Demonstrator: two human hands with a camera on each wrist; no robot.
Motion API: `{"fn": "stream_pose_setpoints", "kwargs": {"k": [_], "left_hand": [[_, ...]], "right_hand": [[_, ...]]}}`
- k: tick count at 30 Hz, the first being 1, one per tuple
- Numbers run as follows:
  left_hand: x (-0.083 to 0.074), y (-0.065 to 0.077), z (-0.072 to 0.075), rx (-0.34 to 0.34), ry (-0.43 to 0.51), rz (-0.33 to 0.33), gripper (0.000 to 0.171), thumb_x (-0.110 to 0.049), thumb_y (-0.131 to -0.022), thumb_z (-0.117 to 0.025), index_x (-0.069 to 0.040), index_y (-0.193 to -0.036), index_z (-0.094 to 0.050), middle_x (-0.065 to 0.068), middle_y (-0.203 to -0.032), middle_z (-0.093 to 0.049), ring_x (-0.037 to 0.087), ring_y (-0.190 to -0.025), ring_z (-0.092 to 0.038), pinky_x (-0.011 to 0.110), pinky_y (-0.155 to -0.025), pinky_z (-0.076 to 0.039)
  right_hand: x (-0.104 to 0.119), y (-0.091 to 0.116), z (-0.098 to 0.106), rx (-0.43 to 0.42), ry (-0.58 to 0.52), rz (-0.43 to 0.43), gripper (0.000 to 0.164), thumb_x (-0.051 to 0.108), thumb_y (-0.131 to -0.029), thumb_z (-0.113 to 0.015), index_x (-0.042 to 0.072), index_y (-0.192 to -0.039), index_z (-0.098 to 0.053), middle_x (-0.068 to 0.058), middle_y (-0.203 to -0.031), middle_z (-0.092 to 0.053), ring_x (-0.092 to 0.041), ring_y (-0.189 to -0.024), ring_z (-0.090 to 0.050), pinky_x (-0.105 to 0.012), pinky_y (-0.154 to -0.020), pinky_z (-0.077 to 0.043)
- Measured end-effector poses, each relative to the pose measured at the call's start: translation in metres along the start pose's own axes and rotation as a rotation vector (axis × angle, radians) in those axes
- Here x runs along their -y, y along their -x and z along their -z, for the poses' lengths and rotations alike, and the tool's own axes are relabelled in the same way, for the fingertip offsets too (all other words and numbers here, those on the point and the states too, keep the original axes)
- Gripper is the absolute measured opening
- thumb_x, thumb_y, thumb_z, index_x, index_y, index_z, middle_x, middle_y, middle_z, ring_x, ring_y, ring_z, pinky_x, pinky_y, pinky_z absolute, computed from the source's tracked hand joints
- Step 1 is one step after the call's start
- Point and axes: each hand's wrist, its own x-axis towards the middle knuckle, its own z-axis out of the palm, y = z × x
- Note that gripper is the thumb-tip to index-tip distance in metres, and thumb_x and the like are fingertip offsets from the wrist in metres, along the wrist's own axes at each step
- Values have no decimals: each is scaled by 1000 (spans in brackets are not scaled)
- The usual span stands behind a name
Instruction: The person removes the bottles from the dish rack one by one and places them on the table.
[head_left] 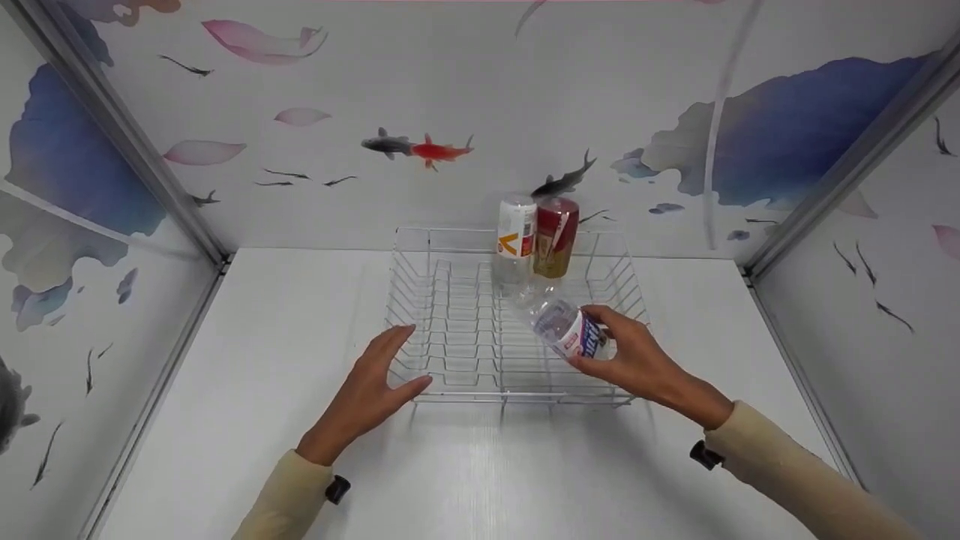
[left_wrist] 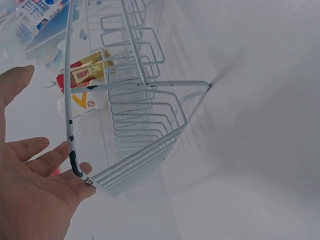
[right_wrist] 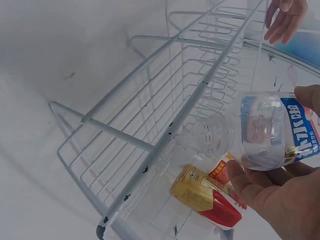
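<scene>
My right hand (head_left: 637, 356) grips a clear plastic bottle (head_left: 555, 324) with a blue, white and pink label. The bottle is tilted over the right half of a white wire rack (head_left: 501, 394), its neck pointing away to the left. In the right wrist view, the fingers and thumb (right_wrist: 311, 96) lie around the labelled end of the bottle (right_wrist: 260, 131). My left hand (head_left: 375, 382) is spread at the rack's front left corner, with nothing held. In the left wrist view, its fingertips are close to the rim (left_wrist: 70, 115); contact is unclear.
At the back of the rack stand a clear bottle (head_left: 516, 234) with a white and orange label and a red and gold can (head_left: 556, 237), side by side. The rack sits on a white table (head_left: 465, 472). Printed panels with metal corner posts (head_left: 135, 142) enclose the table.
</scene>
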Motion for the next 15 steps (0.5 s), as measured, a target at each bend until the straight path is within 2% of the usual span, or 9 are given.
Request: {"fn": "stream_pose_setpoints", "kwargs": {"k": [11,15], "left_hand": [[-12,-10,2,75,4,-20,78,-29,-100,-85,-7,-165,-48,15,-168,-48,36,-157,-43,60,-128,-38],[-15,-12,0,106,13,-36,78,-30,-101,-84,-6,-165,-48,15,-168,-48,37,-158,-43,60,-128,-37]], "right_hand": [[1,1,1,31,22,11,76,22,-91,-93,4,-155,-55,-12,-147,-66,-26,-122,-68,-49,-101,-63],[2,2,1,49,23,0,78,24,-92,-93,5,-157,-53,-13,-149,-65,-28,-124,-67,-51,-102,-63]]}}
